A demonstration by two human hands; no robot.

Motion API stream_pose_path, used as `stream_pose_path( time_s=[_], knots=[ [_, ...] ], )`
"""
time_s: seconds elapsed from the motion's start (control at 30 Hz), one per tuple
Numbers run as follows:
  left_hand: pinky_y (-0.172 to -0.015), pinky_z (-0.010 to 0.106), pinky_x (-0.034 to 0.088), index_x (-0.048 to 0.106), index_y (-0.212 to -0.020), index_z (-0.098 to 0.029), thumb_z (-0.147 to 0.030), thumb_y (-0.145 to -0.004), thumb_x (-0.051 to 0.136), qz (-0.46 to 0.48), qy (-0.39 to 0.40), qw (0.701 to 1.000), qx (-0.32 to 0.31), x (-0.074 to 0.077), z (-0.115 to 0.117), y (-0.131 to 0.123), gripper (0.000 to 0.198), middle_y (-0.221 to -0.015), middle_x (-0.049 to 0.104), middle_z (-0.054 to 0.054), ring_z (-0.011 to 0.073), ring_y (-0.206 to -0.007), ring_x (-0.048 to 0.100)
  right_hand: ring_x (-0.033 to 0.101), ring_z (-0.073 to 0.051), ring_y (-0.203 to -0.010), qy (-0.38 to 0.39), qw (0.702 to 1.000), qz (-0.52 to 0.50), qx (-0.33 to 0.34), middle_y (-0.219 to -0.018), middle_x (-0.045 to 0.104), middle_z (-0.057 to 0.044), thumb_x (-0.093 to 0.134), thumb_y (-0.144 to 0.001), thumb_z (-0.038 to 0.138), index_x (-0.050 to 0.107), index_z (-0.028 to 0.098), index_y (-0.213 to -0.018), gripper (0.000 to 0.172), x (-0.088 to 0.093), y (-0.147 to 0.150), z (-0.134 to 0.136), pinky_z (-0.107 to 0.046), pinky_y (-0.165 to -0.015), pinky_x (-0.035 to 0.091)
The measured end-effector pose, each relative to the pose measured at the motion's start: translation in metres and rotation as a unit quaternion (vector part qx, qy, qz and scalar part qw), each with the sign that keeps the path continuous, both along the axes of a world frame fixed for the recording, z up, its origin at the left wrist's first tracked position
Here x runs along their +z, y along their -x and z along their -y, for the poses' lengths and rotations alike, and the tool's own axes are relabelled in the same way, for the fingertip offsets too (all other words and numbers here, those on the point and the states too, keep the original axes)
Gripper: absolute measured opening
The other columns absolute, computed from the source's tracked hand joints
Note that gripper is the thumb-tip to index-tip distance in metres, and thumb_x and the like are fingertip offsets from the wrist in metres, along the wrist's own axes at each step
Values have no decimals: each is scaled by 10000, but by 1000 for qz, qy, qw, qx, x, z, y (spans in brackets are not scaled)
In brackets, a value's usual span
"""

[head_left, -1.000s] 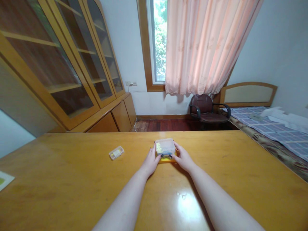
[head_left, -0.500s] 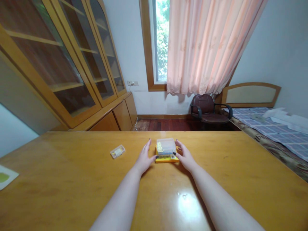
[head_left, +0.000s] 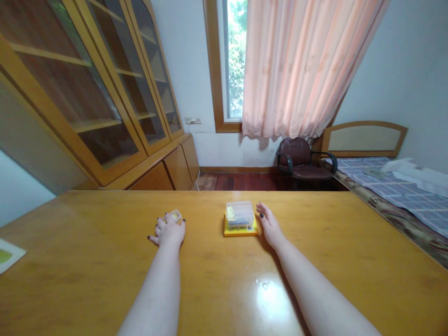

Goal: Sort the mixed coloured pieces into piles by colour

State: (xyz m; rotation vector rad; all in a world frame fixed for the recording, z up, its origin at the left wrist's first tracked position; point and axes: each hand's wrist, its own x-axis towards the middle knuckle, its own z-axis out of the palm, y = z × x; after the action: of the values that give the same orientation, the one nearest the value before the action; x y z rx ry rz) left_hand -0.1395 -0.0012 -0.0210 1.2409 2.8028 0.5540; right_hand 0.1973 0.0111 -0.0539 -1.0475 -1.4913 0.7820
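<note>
Over a small clear plastic box (head_left: 177,215) at the left of the table, my left hand (head_left: 170,231) is spread, thumb at the box's right side and fingers at its left. The hand covers most of this box, so a firm grip does not show. In the middle, a larger clear box (head_left: 240,213) with pale yellow pieces inside rests on a flat yellow case (head_left: 241,231). My right hand (head_left: 271,226) stands on edge just right of this stack, fingers apart, holding nothing.
The wooden table (head_left: 217,280) spreads around both hands. A white sheet with a yellow-green patch (head_left: 10,256) lies at the left edge. Beyond the table are a glass-door cabinet (head_left: 147,140), a dark red armchair (head_left: 297,158) and a bed (head_left: 385,175).
My left hand has left the side of the stacked boxes and moved left onto the small clear box. My right hand has drawn slightly away from the stack, which stays put.
</note>
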Motion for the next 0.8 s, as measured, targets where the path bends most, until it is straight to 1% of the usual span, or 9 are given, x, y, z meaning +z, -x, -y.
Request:
stream_pose_path(
  time_s=[0.07, 0.2, 0.3, 0.37, 0.43, 0.5, 0.57, 0.67, 0.8],
  knots=[
    [-976, 629, 233, 459, -1246, -176, -486, -786, 447, -27, -1, 999, -23, 2, 0, -5, 555, -1319, 428, 223, 387, -1193, 414, 508, -247, -1152, 5, 1000, -6, 0, -1294, 502, -134, 369, -888, 513, 405, 212, -1313, 522, 0, 0, 0, -461, -1001, 381],
    [-1001, 596, 237, 513, -1156, -149, -370, -776, 517, -38, -2, 992, -122, 2, -2, -17, 439, -1182, 547, 190, 343, -1142, 474, 508, -241, -1149, 13, 1000, -13, -2, -1300, 492, -127, 367, -887, 518, 404, 214, -1304, 517, -2, 0, -2, -451, -997, 388],
    [-1003, 497, 323, 486, -1184, -153, -328, -794, 501, 32, -95, 978, -186, 11, -3, -25, 428, -1183, 551, 152, 288, -1119, 503, 512, -243, -1141, 18, 1000, -20, -3, -1303, 486, -129, 369, -887, 514, 400, 216, -1301, 511, -4, -1, -2, -455, -995, 388],
    [-984, 382, 385, 453, -1218, -177, -317, -818, 472, 75, -211, 943, -247, 27, -1, -35, 425, -1214, 527, 114, 234, -1137, 492, 517, -245, -1132, 21, 1000, -23, -1, -1303, 484, -131, 370, -887, 513, 400, 217, -1301, 510, -4, 0, -3, -457, -995, 387],
    [-999, 361, 381, 453, -1217, -211, -320, -820, 487, 87, -280, 900, -323, 48, 1, -51, 413, -1206, 525, 80, 215, -1136, 489, 524, -246, -1122, 25, 999, -25, 3, -1303, 485, -131, 374, -885, 510, 403, 219, -1302, 508, -5, 0, -3, -459, -994, 387],
    [-1021, 375, 363, 466, -1206, -230, -319, -820, 514, 82, -303, 861, -399, 69, 2, -72, 399, -1210, 515, 63, 210, -1142, 481, 525, -247, -1119, 28, 999, -27, 6, -1307, 482, -127, 381, -884, 504, 406, 222, -1301, 504, -5, 0, -3, -462, -994, 382],
    [-1043, 391, 343, 476, -1203, -240, -327, -826, 533, 71, -299, 821, -482, 80, 1, -93, 391, -1212, 508, 56, 206, -1165, 461, 521, -248, -1123, 31, 999, -29, 4, -1312, 478, -125, 390, -882, 500, 407, 217, -1300, 505, -5, 0, -3, -465, -997, 376],
    [-1035, 409, 357, 489, -1216, -257, -314, -835, 535, 62, -253, 787, -560, 77, -3, -114, 388, -1213, 497, 55, 203, -1166, 459, 515, -253, -1130, 37, 999, -33, 3, -1313, 474, -136, 396, -876, 507, 404, 196, -1299, 525, -5, 1, -3, -467, -1002, 368],
    [-1057, 472, 311, 507, -1231, -264, -289, -854, 499, 49, -208, 795, -568, 57, -7, -121, 378, -1239, 488, 70, 220, -1187, 444, 497, -259, -1148, 34, 999, -30, 4, -1299, 484, -143, 391, -872, 525, 420, 187, -1282, 532, -2, 3, -1, -469, -1004, 367]
  ],
)
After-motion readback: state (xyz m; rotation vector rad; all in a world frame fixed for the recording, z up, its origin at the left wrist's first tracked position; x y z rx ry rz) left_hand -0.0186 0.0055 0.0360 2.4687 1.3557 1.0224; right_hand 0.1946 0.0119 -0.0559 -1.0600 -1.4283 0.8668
